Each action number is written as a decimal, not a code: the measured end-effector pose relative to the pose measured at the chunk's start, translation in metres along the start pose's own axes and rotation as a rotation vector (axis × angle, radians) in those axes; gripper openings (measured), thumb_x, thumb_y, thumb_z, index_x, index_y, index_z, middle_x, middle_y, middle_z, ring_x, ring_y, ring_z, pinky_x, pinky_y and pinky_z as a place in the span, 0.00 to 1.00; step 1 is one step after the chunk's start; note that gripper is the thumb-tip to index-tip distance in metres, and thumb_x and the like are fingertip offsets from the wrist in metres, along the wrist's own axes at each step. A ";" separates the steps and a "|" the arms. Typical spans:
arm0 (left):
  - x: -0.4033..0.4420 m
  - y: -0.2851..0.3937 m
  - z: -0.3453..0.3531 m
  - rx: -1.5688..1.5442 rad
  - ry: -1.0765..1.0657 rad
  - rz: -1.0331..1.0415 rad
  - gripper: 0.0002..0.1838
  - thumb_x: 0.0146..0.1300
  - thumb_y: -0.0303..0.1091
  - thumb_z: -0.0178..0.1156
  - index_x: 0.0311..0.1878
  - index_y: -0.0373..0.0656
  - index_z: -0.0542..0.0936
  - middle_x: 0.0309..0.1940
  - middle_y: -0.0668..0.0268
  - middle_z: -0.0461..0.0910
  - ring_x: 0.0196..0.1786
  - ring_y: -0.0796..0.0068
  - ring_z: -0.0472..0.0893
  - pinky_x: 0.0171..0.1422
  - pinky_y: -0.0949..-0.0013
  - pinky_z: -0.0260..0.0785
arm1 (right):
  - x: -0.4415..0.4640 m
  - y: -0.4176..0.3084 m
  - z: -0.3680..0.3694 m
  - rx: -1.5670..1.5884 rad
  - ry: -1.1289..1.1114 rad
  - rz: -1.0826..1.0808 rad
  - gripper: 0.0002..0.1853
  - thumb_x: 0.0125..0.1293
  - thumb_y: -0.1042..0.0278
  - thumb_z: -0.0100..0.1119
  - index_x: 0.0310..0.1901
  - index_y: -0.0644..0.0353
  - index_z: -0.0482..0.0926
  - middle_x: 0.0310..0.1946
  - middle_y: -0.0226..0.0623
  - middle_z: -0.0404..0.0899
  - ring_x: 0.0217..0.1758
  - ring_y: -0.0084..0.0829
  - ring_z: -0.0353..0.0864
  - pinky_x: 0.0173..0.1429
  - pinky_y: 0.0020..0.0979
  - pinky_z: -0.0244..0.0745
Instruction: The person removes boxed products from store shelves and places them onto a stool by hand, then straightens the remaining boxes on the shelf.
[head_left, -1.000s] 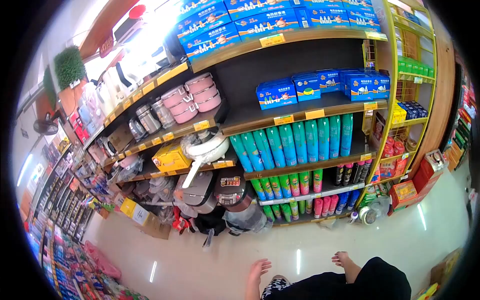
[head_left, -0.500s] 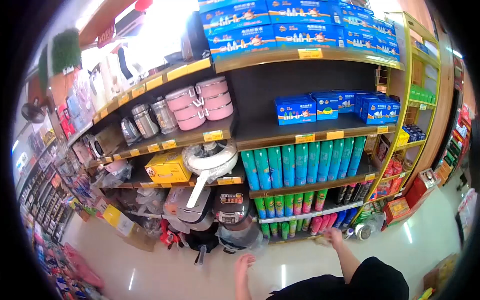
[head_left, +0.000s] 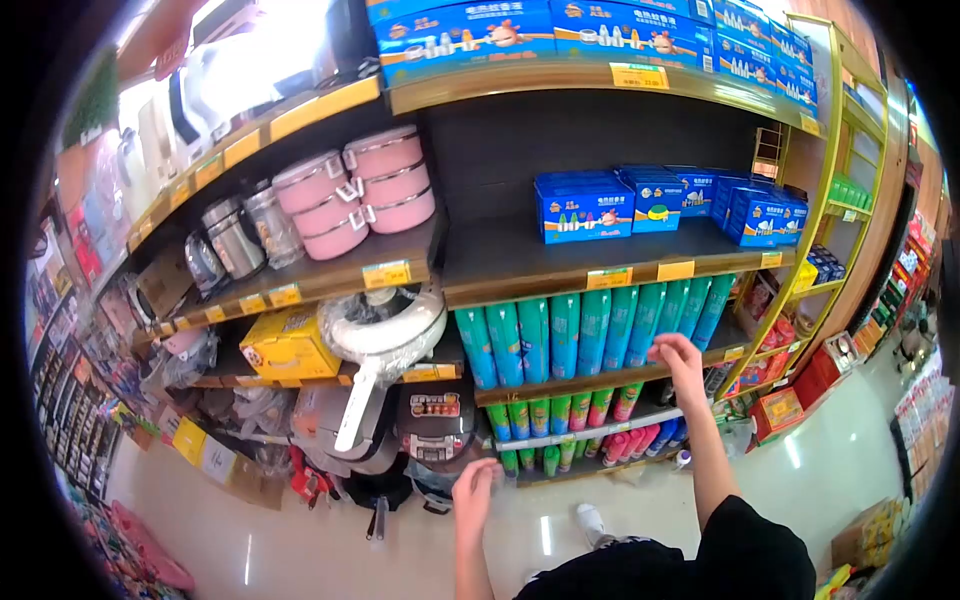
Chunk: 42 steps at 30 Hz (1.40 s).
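My right hand (head_left: 680, 362) is raised before the right part of a row of tall teal-and-blue spray cans (head_left: 592, 330). Its fingers are loosely bent, with nothing visible in them; whether it touches a can I cannot tell. Lower down, my left hand (head_left: 473, 494) hovers in front of a rice cooker (head_left: 436, 425), apart from the shelf goods. Its fingers are half curled and look empty. Below the tall cans stand shorter green and pink cans (head_left: 560, 415). On the shelf above sit blue boxes (head_left: 585, 212).
Left of the cans are a plastic-wrapped white pan (head_left: 385, 335) with its handle jutting out, a yellow box (head_left: 290, 345) and pink stacked lunch boxes (head_left: 390, 180). A yellow metal rack (head_left: 832, 200) stands to the right. Larger blue boxes (head_left: 465, 38) fill the top shelf.
My right hand has risen from the low shelf to the tall spray cans. My left hand has come up slightly and its fingers are more bent. The view has moved closer to the shelves.
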<state>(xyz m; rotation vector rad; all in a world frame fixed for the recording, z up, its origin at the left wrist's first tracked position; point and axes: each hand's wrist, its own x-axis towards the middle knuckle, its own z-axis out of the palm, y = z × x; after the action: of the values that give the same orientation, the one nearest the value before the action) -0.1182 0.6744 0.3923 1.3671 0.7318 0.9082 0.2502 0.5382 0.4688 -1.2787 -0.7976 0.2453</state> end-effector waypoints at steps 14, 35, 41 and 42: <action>0.263 0.172 0.200 0.365 -0.057 0.573 0.20 0.64 0.27 0.55 0.60 0.34 0.72 0.52 0.55 0.77 0.55 0.66 0.77 0.59 0.67 0.69 | 0.229 -0.032 0.025 -0.506 0.225 -0.567 0.22 0.57 0.75 0.58 0.55 0.65 0.69 0.51 0.53 0.72 0.54 0.51 0.74 0.57 0.41 0.72; 0.264 0.158 0.291 0.304 0.391 0.874 0.34 0.58 0.26 0.53 0.69 0.30 0.60 0.62 0.48 0.70 0.62 0.61 0.72 0.69 0.62 0.59 | 0.241 -0.020 0.010 -0.161 0.310 -0.763 0.19 0.50 0.78 0.58 0.47 0.68 0.75 0.44 0.53 0.74 0.44 0.48 0.78 0.48 0.39 0.76; 0.120 0.165 0.276 0.549 0.468 1.016 0.38 0.55 0.31 0.56 0.68 0.23 0.56 0.67 0.37 0.60 0.67 0.44 0.67 0.70 0.55 0.59 | 0.157 -0.059 0.029 0.287 0.133 -0.700 0.27 0.60 0.66 0.56 0.60 0.69 0.65 0.62 0.56 0.61 0.66 0.46 0.63 0.70 0.43 0.57; 0.090 0.162 0.275 0.422 0.505 0.957 0.39 0.56 0.31 0.56 0.69 0.23 0.55 0.67 0.37 0.59 0.68 0.45 0.66 0.70 0.54 0.59 | 0.133 -0.067 0.032 0.386 0.109 -0.712 0.28 0.60 0.65 0.56 0.60 0.70 0.63 0.63 0.56 0.60 0.67 0.46 0.62 0.71 0.44 0.55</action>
<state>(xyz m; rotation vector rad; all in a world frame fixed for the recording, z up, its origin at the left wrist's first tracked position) 0.1455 0.6146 0.5842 1.9326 0.6464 1.9872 0.3072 0.6185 0.5848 -0.5874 -1.0029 -0.2357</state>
